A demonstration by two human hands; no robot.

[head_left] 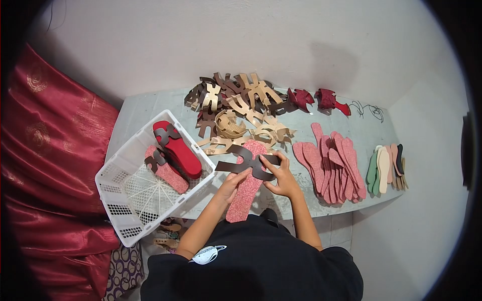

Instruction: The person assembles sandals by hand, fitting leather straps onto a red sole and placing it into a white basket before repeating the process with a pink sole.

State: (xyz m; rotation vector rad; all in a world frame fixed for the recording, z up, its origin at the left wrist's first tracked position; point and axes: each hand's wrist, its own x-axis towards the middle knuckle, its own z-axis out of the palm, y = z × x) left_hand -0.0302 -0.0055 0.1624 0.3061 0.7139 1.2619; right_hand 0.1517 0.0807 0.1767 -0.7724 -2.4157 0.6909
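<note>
A pink patterned insole (242, 200) is held in front of my body, its lower end pointing toward me. Across its upper part lies a dark brown X-shaped sandal strap (251, 164), with loose ends sticking out on both sides. My left hand (233, 186) grips the insole's left edge, its thumb near the middle of the strap. My right hand (282, 176) is closed on the strap's right-hand ends, fingers above and thumb below. The underside of the insole and some fingertips are hidden.
A white plastic basket (111, 199) at left holds a red-soled slipper (183, 156) and a pink slipper (170, 175). Brown and beige straps (231, 128) are heaped behind. Pink insoles (331, 168) lie right, beside green and cream insoles (383, 168). Dark red pieces (301, 99) lie near the wall.
</note>
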